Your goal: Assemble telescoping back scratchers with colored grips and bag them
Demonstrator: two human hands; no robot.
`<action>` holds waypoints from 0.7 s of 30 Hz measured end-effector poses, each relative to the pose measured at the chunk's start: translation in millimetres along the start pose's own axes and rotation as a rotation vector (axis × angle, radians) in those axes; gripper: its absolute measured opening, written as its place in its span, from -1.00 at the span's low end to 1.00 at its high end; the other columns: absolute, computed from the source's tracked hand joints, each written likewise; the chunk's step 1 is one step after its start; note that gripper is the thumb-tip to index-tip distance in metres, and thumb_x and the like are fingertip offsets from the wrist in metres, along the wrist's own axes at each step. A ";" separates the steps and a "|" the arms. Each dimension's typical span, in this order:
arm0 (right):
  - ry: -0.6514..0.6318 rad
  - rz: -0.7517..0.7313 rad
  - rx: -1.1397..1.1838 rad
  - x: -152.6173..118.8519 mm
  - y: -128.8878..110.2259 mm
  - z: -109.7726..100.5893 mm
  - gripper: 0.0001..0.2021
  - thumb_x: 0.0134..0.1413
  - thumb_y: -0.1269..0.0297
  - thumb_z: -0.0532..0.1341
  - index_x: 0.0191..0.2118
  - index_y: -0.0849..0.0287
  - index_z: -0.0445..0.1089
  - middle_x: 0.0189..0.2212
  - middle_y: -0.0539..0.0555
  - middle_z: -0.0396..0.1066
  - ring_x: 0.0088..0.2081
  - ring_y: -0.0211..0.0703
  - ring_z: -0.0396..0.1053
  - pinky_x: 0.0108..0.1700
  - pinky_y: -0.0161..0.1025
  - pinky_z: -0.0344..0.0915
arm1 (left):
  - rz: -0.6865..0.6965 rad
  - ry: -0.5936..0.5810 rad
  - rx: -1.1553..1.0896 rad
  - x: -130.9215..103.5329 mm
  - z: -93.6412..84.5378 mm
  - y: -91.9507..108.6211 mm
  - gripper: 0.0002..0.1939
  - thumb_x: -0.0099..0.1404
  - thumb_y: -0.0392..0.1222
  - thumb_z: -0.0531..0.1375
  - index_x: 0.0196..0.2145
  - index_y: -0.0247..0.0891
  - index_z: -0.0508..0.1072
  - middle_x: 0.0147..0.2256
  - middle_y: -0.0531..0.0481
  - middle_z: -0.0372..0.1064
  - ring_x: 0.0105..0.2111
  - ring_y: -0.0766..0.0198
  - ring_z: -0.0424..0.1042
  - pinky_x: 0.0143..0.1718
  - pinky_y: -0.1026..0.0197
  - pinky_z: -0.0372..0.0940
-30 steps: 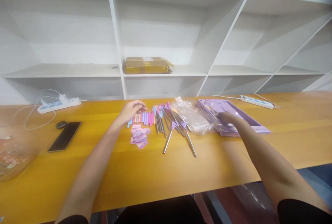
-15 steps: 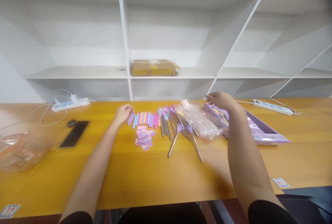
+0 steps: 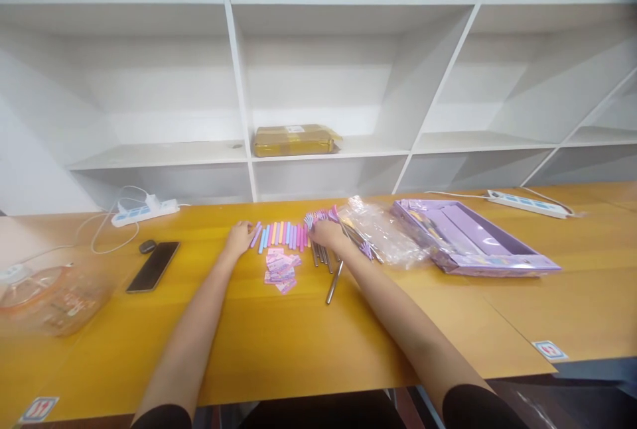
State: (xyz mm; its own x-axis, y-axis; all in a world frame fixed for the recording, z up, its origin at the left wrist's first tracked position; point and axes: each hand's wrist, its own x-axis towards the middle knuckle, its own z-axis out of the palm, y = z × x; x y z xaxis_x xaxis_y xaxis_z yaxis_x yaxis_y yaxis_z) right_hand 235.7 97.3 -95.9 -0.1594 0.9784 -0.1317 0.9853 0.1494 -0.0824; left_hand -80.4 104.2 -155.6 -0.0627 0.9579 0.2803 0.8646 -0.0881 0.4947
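My left hand [image 3: 239, 238] rests at the left end of a row of coloured sticks [image 3: 283, 235], its bent fingers close together beside the purple ones. Whether it grips any of them is hidden. At the row's other end, my right hand [image 3: 326, 234] is closed low over several metal-handled back scratchers with small hand-shaped heads. Its fingertips are hidden, so what they hold cannot be made out. One back scratcher handle [image 3: 334, 284] sticks out toward me below the wrist. A loose pile of pink printed cards [image 3: 281, 270] lies in front of the sticks.
Crumpled clear plastic wrap [image 3: 393, 233] and an open purple box [image 3: 502, 262] lie to the right. On the left are a phone [image 3: 153, 267], a small black object [image 3: 147, 246], a power strip [image 3: 145, 212] and an orange-tinted clear container [image 3: 54, 300]. White shelves behind hold a taped parcel [image 3: 294, 140].
My right hand has come left from above the purple box to the back scratchers. My left hand stays at the row's left end. The view has tilted slightly.
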 end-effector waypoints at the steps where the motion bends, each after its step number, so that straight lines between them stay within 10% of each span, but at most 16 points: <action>1: -0.012 0.003 -0.007 2.2 0.7 1.7 -0.58 0.42 0.09 0.31 0.24 0.19 0.42 0.18 0.20 0.44 0.09 0.01 0.50 0.10 0.06 0.51 | 0.014 -0.002 0.004 -1.0 3.0 1.2 -0.63 0.48 0.10 0.15 -0.10 -0.25 0.56 -0.05 -0.25 0.55 -0.01 0.03 0.53 0.10 0.10 0.33; 12: -0.043 0.019 -0.007 15.5 -14.6 17.4 -0.58 0.41 0.10 0.32 0.23 0.22 0.43 0.18 0.24 0.44 0.09 0.01 0.49 0.12 0.04 0.50 | 0.076 -0.030 0.036 -6.8 20.1 13.4 -0.74 0.50 -0.06 0.12 -0.01 -0.20 0.50 0.02 -0.21 0.41 0.01 0.02 0.46 0.14 0.02 0.32; 21: -0.101 -0.008 0.126 22.5 3.5 2.6 -0.59 0.42 0.10 0.30 0.24 0.18 0.43 0.18 0.20 0.44 0.09 0.00 0.50 0.11 0.06 0.51 | 0.123 -0.347 0.074 3.6 -31.1 11.8 -0.69 0.16 0.12 0.39 -0.37 -0.19 0.59 -0.09 -0.09 0.45 -0.08 0.11 0.50 0.03 0.14 0.41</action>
State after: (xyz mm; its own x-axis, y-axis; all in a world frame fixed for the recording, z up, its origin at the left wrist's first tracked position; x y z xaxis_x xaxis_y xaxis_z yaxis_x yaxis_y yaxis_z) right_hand 235.3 119.4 -101.7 -0.1790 0.9568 -0.2290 0.9696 0.1322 -0.2059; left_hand -85.9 98.0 -123.1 0.2057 0.9781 0.0321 0.8896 -0.2005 0.4104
